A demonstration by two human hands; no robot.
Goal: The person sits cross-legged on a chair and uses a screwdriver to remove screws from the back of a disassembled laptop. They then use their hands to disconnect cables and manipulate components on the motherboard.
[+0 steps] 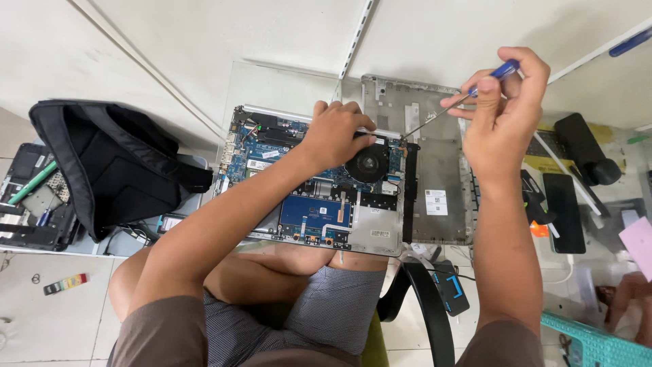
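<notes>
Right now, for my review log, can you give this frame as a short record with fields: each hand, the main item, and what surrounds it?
left hand: left hand rests on the opened laptop base with blue circuit board, beside its round black fan
right hand: right hand grips a slim blue-handled screwdriver, tip at the base's right edge
beside base: detached grey metal bottom cover
left side: black fabric backpack
right side: black phone lying flat

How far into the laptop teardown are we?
Done: bottom cover is off and lies beside the open laptop. In hand: right hand works a blue-handled screwdriver at the top edge by the fan; left hand steadies it. Left: board and fan remain mounted.
</notes>
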